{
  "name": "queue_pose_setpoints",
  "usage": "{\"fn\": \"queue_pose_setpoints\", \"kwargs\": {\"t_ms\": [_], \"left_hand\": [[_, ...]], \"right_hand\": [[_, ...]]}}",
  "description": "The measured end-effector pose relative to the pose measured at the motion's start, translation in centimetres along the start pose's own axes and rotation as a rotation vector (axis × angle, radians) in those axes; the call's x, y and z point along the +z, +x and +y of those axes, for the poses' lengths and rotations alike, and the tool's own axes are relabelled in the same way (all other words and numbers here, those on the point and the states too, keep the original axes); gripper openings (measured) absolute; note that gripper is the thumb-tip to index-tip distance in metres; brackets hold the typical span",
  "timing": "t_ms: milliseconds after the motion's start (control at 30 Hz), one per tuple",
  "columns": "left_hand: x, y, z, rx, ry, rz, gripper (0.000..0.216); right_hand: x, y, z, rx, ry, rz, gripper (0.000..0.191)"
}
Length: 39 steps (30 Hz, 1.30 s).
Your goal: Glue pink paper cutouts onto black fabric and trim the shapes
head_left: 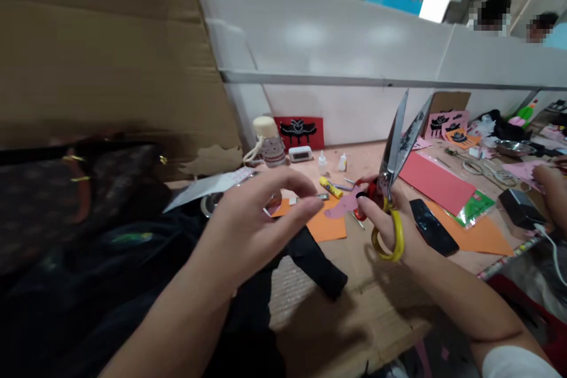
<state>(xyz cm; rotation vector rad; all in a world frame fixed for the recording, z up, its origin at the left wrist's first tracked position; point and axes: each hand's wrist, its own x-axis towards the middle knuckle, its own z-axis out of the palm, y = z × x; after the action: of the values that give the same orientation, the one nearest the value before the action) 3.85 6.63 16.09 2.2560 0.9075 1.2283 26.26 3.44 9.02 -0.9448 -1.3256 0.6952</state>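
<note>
My right hand (410,224) grips a pair of scissors (392,159) with one yellow and one red handle loop. The blades point up and stand apart. A small cut piece of pink paper (341,205) shows at its thumb and fingertips, seemingly pinched there. To the left, my left hand (261,218) is raised over the table, its thumb and curved index finger slightly apart. I see nothing held in it. Beneath the hands lie orange paper (328,227), a yellow glue stick (331,187) and a black cloth strap or sleeve (316,263).
White dropper bottles (322,163), a small digital display (300,154) and a jar (270,144) line the back. A phone (434,227), red paper (436,183) and a black adapter (521,208) lie right. Another person's hand (551,186) is at far right. A patterned bag (39,207) stands left.
</note>
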Motion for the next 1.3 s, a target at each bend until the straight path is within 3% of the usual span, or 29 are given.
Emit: {"fn": "queue_pose_setpoints", "kwargs": {"t_ms": [67, 167, 333, 433, 533, 733, 933, 1067, 1167, 1300], "left_hand": [[-1.1, 1.3, 0.7, -0.041, -0.045, 0.096, 0.033], [-1.3, 2.0, 1.5, -0.124, -0.161, 0.068, 0.043], [-0.8, 2.3, 0.4, -0.153, -0.285, -0.026, 0.029], [-0.8, 2.1, -0.2, -0.132, -0.38, 0.019, 0.017], [-1.0, 1.9, -0.1, -0.157, -0.447, 0.09, 0.012], [-0.6, 2.2, -0.2, -0.101, -0.43, 0.1, 0.014], [0.3, 2.4, -1.3, -0.077, -0.412, 0.022, 0.013], [0.5, 2.8, -0.6, -0.092, -0.493, 0.018, 0.009], [0.3, 2.8, 0.5, -0.148, -0.589, 0.111, 0.009], [-0.2, 2.0, 1.6, -0.222, -0.64, 0.347, 0.005]], "right_hand": [[1.1, 1.0, -1.5, -0.065, 0.039, -0.042, 0.025], [2.7, 2.4, -3.3, -0.171, 0.067, -0.047, 0.027], [5.0, 3.7, -4.7, -0.298, 0.088, 0.04, 0.026], [5.7, 3.9, -4.6, -0.331, 0.099, 0.044, 0.025], [5.7, 3.7, -4.1, -0.354, 0.089, 0.025, 0.028], [4.2, 3.5, -3.7, -0.293, 0.137, -0.065, 0.026], [3.9, 3.6, -3.5, -0.323, 0.143, -0.041, 0.032], [4.0, 3.8, -3.6, -0.314, 0.15, -0.067, 0.026], [3.7, 3.7, -3.0, -0.289, 0.142, -0.14, 0.023], [2.4, 3.2, -0.3, -0.222, 0.098, -0.315, 0.053]]}}
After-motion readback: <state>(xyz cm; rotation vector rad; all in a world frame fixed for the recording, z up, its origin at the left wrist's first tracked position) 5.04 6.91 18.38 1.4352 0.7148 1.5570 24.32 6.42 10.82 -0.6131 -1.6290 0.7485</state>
